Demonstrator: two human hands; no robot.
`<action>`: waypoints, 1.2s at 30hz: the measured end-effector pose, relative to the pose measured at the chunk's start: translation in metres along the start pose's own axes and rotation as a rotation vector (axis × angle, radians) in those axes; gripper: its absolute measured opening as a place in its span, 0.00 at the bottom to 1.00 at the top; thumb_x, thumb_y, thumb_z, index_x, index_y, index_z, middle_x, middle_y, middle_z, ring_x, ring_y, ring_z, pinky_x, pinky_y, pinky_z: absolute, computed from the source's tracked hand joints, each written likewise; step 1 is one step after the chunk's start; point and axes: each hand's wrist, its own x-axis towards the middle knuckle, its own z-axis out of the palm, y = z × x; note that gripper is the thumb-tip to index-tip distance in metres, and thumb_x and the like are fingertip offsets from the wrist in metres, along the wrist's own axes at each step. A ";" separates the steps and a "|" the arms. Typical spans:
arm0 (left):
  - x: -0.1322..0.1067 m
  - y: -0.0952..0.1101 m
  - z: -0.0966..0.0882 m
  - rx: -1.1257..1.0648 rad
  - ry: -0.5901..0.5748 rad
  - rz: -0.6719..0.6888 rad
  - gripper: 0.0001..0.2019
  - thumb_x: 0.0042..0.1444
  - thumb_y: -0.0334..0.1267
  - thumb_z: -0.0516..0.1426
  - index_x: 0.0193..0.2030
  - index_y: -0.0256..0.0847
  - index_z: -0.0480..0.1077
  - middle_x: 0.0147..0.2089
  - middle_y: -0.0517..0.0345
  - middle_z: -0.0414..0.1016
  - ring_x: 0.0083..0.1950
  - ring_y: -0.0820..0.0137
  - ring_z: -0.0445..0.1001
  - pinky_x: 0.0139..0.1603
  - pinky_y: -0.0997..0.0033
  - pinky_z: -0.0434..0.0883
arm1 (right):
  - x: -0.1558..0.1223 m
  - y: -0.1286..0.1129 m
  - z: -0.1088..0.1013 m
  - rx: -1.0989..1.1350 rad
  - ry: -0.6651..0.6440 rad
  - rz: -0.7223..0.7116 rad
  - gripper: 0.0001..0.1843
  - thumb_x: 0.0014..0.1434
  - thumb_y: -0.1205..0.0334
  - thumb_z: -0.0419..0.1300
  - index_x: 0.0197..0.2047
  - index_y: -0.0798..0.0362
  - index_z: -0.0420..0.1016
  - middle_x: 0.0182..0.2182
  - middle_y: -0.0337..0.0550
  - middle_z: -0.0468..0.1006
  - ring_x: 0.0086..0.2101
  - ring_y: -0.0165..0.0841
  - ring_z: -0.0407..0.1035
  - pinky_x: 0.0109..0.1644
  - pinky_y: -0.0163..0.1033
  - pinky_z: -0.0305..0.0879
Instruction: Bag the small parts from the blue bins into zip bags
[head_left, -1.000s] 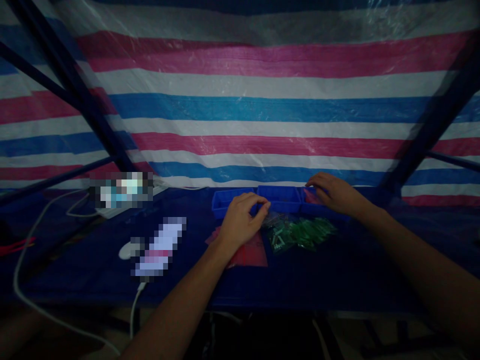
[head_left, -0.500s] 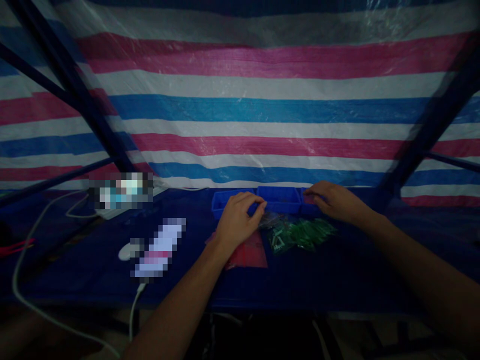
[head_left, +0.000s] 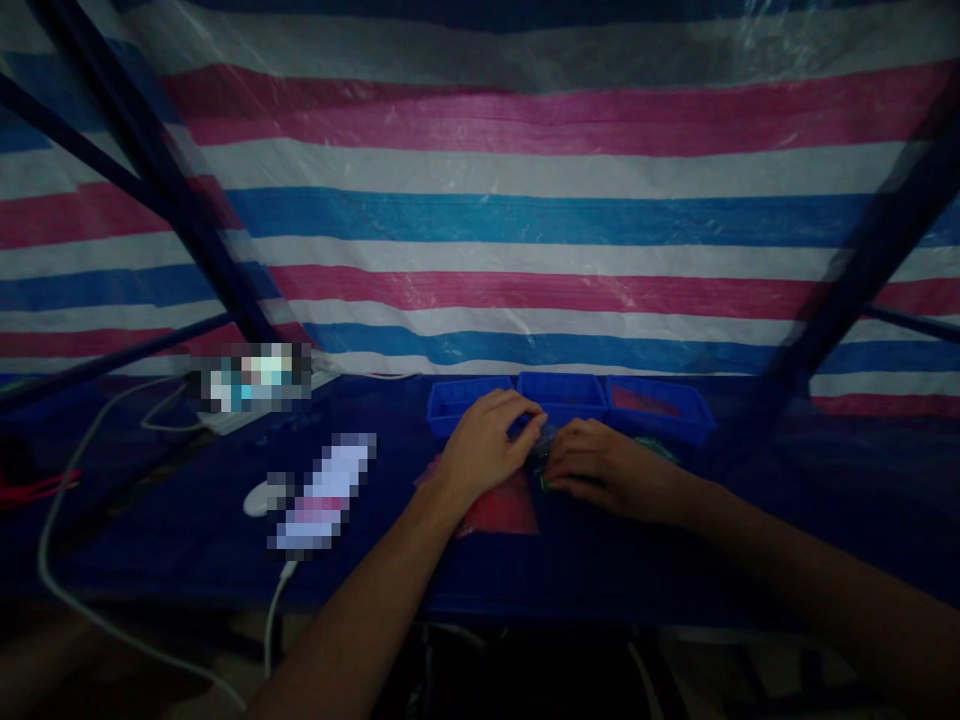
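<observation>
My left hand (head_left: 491,445) is closed in a pinch above a red plastic bag (head_left: 502,508); what lies between thumb and fingers is too dark to make out. Clear plastic (head_left: 546,436) shows just beside its fingertips. Close by on the right, my right hand (head_left: 600,462) curls its fingers down over the green plastic bags (head_left: 660,450), hiding most of them. A bit of green shows under its fingertips, but whatever they grip is hidden.
Behind the hands stand three blue bins, a left one (head_left: 457,405), a middle one (head_left: 562,395) and a right one (head_left: 694,415) with reddish contents. On the left lie a phone (head_left: 330,490) with a white cable, a white oval object (head_left: 262,498) and a blurred-out device (head_left: 251,378).
My right hand has moved left and toward me, from the right bin onto the green bags beside my left hand. The right bin is uncovered. My left hand keeps its pinch.
</observation>
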 end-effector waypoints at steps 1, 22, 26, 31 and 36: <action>0.000 0.002 -0.001 -0.019 -0.019 0.014 0.09 0.70 0.39 0.55 0.47 0.43 0.77 0.46 0.54 0.82 0.50 0.63 0.78 0.56 0.57 0.72 | 0.000 0.001 0.001 0.006 0.041 0.013 0.10 0.72 0.59 0.57 0.51 0.45 0.79 0.47 0.44 0.82 0.51 0.42 0.72 0.58 0.54 0.68; -0.002 0.008 0.004 -0.238 -0.087 -0.116 0.23 0.64 0.39 0.63 0.65 0.50 0.69 0.48 0.58 0.84 0.49 0.64 0.83 0.52 0.60 0.77 | -0.002 0.009 0.012 0.481 0.530 0.452 0.14 0.62 0.53 0.68 0.49 0.48 0.80 0.46 0.46 0.84 0.47 0.41 0.80 0.55 0.48 0.76; -0.004 0.005 0.007 -0.246 -0.062 -0.101 0.25 0.63 0.38 0.64 0.67 0.50 0.67 0.48 0.58 0.83 0.47 0.64 0.82 0.52 0.59 0.77 | -0.001 0.008 0.013 0.601 0.574 0.488 0.16 0.59 0.54 0.70 0.49 0.49 0.79 0.48 0.47 0.84 0.48 0.41 0.79 0.57 0.48 0.75; -0.002 0.009 0.004 -0.205 0.020 0.091 0.29 0.58 0.39 0.68 0.65 0.47 0.68 0.62 0.49 0.74 0.63 0.59 0.74 0.64 0.52 0.73 | 0.002 0.008 0.011 0.722 0.656 0.537 0.19 0.56 0.56 0.73 0.49 0.49 0.76 0.44 0.46 0.83 0.45 0.37 0.78 0.53 0.43 0.76; -0.001 0.012 0.002 -0.138 0.080 0.255 0.35 0.57 0.36 0.69 0.70 0.50 0.63 0.72 0.45 0.61 0.71 0.54 0.65 0.68 0.44 0.69 | 0.003 0.007 0.010 0.982 0.650 0.595 0.24 0.55 0.53 0.74 0.51 0.47 0.72 0.35 0.37 0.81 0.27 0.29 0.73 0.30 0.35 0.70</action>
